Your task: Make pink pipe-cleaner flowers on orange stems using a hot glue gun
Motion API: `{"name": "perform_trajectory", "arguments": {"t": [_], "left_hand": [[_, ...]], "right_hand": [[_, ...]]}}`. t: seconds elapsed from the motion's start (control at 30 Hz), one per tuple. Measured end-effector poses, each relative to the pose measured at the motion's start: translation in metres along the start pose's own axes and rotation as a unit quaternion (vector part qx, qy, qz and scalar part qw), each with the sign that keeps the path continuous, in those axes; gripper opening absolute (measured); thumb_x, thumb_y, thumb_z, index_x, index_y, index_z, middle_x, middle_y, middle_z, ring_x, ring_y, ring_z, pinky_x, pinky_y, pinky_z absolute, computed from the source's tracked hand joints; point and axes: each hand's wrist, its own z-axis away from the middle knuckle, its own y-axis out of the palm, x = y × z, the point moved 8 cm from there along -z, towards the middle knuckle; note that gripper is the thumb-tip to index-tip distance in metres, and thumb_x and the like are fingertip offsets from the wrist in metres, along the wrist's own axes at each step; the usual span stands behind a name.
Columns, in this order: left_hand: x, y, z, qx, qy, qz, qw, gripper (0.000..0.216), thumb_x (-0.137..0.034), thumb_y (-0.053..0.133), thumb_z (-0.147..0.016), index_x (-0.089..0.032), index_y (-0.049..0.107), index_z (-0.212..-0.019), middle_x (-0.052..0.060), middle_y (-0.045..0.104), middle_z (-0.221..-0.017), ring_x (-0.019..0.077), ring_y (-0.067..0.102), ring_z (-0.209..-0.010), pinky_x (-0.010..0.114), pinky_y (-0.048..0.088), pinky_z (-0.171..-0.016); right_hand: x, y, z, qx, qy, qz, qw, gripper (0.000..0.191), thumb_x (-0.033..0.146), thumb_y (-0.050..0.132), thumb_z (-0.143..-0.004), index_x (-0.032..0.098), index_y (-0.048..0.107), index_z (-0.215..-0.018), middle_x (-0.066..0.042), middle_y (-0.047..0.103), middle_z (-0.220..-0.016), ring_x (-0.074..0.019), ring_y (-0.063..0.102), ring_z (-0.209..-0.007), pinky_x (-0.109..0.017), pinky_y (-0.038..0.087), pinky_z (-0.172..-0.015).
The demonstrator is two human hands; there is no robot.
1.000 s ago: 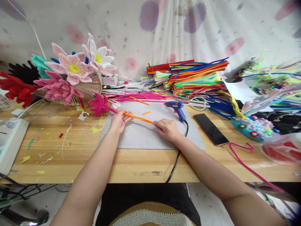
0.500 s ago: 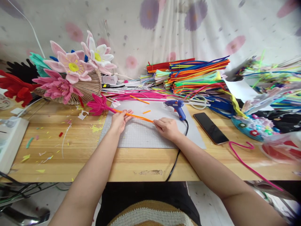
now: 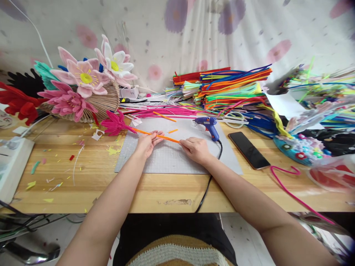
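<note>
A magenta pipe-cleaner flower (image 3: 115, 123) points left, its stem wrapped in orange pipe cleaner. My left hand (image 3: 149, 142) pinches the orange stem (image 3: 142, 131) between thumb and fingers, just right of the flower head. Farther along, my right hand (image 3: 196, 149) is closed on the right end of the orange stem, its fingertips hiding that end. The stem runs nearly level between both hands, above a grey cutting mat (image 3: 166, 164). On the mat lie a short orange piece (image 3: 173, 130) and a longer orange strip (image 3: 164, 116).
A blue glue gun (image 3: 208, 125) rests at the mat's right, its black cord crossing the table edge. Beside it lies a phone (image 3: 248, 150). Pipe-cleaner bundles (image 3: 233, 87) are piled behind; finished flowers (image 3: 85, 77) stand at the left. A bent pink pipe cleaner (image 3: 296, 195) overhangs the front edge.
My left hand has slid a little to the right along the orange stem, away from the flower head. The flower has shifted slightly left; my right hand has barely moved.
</note>
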Motion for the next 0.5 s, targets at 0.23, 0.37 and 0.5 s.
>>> {"name": "perform_trajectory", "arguments": {"t": [0.23,0.37,0.5], "left_hand": [[0.002,0.006,0.006,0.007,-0.032,0.014,0.999,0.012,-0.017,0.047,-0.081,-0.010,0.054,-0.073,0.015,0.067,-0.077,0.0202,0.066,-0.081,0.030,0.053,-0.072],[0.006,0.011,0.010,0.017,-0.040,-0.031,0.999,0.009,-0.009,0.047,-0.078,-0.010,0.053,-0.071,0.014,0.067,-0.072,0.0191,0.067,-0.075,0.031,0.053,-0.074],[0.007,0.011,0.011,0.024,-0.049,-0.030,0.998,0.014,0.000,0.041,-0.075,-0.011,0.051,-0.073,0.013,0.068,-0.074,0.0175,0.067,-0.074,0.029,0.053,-0.073]], "right_hand": [[0.003,-0.001,0.001,-0.021,-0.020,0.005,1.000,0.024,0.021,0.039,-0.088,0.017,0.062,-0.086,-0.003,0.062,-0.065,-0.0118,0.051,-0.061,-0.027,0.024,-0.054],[0.012,-0.004,0.002,-0.024,-0.055,0.003,0.998,0.024,0.018,0.038,-0.088,0.017,0.062,-0.090,-0.003,0.062,-0.067,-0.0120,0.050,-0.062,-0.026,0.024,-0.056],[0.017,-0.005,0.001,-0.012,-0.068,0.011,0.998,0.025,0.018,0.037,-0.088,0.016,0.062,-0.091,-0.003,0.059,-0.063,-0.0123,0.048,-0.061,-0.026,0.022,-0.055]]}}
